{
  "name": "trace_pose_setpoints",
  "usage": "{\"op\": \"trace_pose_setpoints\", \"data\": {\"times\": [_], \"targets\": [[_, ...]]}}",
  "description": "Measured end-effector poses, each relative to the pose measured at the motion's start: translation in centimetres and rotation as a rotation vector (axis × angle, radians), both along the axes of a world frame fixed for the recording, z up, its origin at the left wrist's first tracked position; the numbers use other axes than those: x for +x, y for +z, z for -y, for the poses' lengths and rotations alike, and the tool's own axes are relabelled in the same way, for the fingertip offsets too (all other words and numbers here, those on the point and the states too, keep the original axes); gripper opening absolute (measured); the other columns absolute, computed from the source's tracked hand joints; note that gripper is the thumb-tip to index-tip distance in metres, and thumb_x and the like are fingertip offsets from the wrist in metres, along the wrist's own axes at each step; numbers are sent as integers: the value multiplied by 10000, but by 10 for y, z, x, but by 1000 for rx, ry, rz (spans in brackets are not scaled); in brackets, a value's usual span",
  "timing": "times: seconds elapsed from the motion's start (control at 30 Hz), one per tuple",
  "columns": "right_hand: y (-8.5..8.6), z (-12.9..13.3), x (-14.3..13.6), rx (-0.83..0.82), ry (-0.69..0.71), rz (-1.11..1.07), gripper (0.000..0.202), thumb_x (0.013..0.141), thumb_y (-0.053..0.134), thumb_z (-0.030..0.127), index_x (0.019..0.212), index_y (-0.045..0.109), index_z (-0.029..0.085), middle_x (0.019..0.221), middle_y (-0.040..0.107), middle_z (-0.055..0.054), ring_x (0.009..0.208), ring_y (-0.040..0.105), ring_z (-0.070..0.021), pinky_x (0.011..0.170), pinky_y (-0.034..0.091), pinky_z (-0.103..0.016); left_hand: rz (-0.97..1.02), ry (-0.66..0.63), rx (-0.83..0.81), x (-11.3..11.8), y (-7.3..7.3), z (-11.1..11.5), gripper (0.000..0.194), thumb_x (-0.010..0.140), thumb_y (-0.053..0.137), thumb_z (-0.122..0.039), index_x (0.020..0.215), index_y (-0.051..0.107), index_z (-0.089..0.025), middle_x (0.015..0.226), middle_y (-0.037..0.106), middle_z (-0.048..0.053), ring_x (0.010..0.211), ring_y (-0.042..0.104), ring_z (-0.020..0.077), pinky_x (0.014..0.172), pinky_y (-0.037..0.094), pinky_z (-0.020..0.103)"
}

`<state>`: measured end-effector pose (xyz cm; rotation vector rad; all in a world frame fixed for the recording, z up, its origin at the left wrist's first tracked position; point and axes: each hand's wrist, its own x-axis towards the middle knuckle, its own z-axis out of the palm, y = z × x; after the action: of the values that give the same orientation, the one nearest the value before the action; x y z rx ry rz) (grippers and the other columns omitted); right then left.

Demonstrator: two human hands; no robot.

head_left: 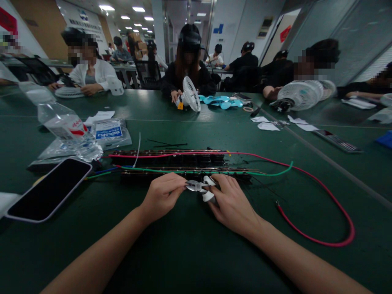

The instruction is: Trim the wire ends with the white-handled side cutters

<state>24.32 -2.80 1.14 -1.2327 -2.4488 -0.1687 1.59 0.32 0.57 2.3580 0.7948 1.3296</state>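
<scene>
My right hand (230, 201) grips a pair of diagonal cutters (196, 186) by its white-and-grey handles, with the metal jaws pointing left. At the jaw tips, the thumb and fingers of my left hand (163, 195) are pinched together; whatever lies between them is hidden or too small to name. Just beyond both hands are two long black strips with bare metal wires along them, a rear strip (171, 158) and a front strip (137, 176). A red wire (257, 155) runs along the rear strip and curls round to the right. Along the front strip lies a green wire (275, 174).
A phone (50, 190) and a tilted plastic bottle (65, 124) are on the left, beside a plastic bag (112, 132). A pale cable tie (137, 150) sticks up from the strips. Across the green table (196, 253), people handle fans, including a white fan (190, 94), near blue blades (225, 101).
</scene>
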Motion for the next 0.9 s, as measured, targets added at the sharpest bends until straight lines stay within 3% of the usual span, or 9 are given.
{"op": "trace_pose_setpoints", "data": {"times": [0.3, 0.9], "targets": [[-1, -1, 0, 2, -10, 24, 225, 803, 576, 174, 1019, 625, 134, 1149, 548, -175, 1075, 490, -314, 893, 445, -488, -21, -11, -9, -1, -1, -1, 170, 887, 551, -104, 866, 712, -152, 838, 720, 81, 777, 666, 179, 695, 553, 308], [-1, -1, 1, 0, 4, -4, 117, 785, 596, 183, 873, 657, 136, 1063, 545, -163, 983, 489, -288, 814, 461, -445, -31, -24, -26, -1, 0, -1, 169, 877, 555, -65, 865, 704, -143, 842, 711, 77, 783, 658, 175, 695, 544, 306]]}}
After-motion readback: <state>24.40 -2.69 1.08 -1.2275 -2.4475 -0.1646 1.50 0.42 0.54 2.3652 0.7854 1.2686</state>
